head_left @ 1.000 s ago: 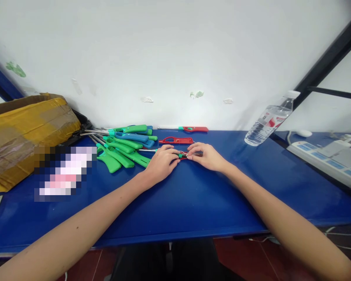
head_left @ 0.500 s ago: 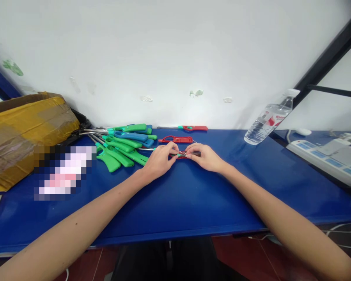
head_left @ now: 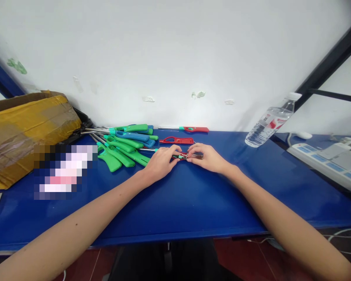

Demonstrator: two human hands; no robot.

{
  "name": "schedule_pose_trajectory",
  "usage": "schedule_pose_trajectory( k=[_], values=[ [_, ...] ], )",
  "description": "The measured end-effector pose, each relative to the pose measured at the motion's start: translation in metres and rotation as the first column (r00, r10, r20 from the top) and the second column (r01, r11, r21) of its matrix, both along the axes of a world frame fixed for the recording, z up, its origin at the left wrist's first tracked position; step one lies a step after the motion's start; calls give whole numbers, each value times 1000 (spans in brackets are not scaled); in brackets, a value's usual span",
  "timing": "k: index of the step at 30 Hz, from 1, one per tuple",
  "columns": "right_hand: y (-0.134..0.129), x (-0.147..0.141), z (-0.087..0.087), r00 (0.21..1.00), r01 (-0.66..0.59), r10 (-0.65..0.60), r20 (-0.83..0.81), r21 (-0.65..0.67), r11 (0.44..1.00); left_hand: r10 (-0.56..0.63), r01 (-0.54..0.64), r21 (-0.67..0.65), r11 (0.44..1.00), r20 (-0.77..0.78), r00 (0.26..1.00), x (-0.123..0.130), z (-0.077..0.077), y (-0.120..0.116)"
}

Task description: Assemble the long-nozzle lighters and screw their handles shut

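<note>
Both my hands meet over a red lighter body [head_left: 183, 155] lying on the blue table, mostly covered by fingers. My left hand [head_left: 164, 159] pinches its left part, where a small green piece shows and a metal tube points left. With closed fingers, my right hand [head_left: 206, 157] holds a dark, shiny small part [head_left: 196, 155] at the right end. Just behind the hands lies a red half shell [head_left: 178, 140]. Farther back, along the wall, is a red lighter with a long metal tube [head_left: 195, 129]. Green and blue lighters [head_left: 119, 146] are piled to the left.
A taped cardboard box [head_left: 32, 132] stands at the left, with a blurred patch in front of it. A tilted water bottle [head_left: 270, 121] is at the back right. A white power strip [head_left: 327, 158] with cables lies on the right side of the blue table [head_left: 193, 207].
The view has shifted slightly. My right fingers have moved a little on the dark part, which shows more now. The left hand remains at the lighter body.
</note>
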State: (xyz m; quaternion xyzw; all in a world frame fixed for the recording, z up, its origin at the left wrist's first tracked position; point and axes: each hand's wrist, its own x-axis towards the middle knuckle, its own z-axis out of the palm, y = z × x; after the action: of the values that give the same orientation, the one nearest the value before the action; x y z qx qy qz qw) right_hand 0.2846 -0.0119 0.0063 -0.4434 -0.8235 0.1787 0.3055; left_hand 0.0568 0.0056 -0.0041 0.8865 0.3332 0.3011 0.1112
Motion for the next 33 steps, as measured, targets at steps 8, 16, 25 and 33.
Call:
schedule_pose_trajectory(
  k=[8,16,25,33],
  values=[
    [-4,0,9,998,43,-47,35,120,992,-1,-1,-35,999,-61,998,-3,4,-3],
    [-7,-16,-2,995,-33,10,97,233,972,-31,30,-32,999,-34,999,-5,4,0],
    [-5,-20,-7,986,-20,-29,161,292,956,40,-28,117,993,-104,994,-17,11,8],
    [-5,-24,-6,980,29,-85,178,295,955,57,-42,54,998,-325,944,-19,11,8]
  ],
)
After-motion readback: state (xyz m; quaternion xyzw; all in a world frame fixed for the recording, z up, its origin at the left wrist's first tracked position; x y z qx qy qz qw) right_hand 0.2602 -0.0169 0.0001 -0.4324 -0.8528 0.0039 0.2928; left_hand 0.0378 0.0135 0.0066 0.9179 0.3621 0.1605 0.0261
